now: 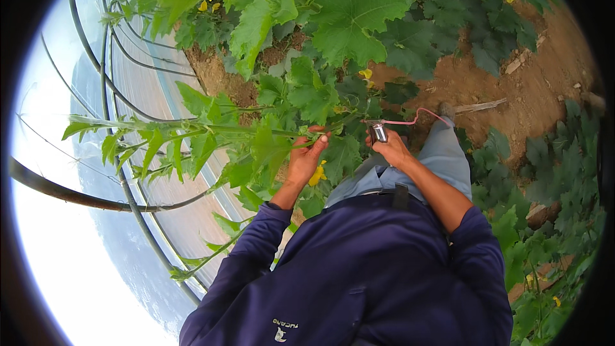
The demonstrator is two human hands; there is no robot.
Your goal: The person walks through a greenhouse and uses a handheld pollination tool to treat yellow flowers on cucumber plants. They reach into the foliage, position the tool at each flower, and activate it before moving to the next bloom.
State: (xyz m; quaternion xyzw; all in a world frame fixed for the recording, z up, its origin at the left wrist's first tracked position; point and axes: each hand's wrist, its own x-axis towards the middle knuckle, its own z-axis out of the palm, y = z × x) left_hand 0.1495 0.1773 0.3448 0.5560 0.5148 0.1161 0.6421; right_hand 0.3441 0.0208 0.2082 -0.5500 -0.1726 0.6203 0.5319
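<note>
My left hand pinches a green vine stem of a squash-like plant between thumb and fingers. The stem reaches out to the left, with lobed leaves and tendrils along it. In my right hand is a small hand tool with a shiny metal cylinder; its exact kind is unclear. A thin pink cord or tube runs from the tool's head toward my trouser leg. Just right of the left hand's grip, the tool's head is close to the plant. A yellow flower hangs below my left wrist.
Broad green leaves crowd the area ahead, with more foliage on the right. Bare brown soil holds a stick. Curved greenhouse hoops and straight pipes stand at the left beside clear plastic sheeting.
</note>
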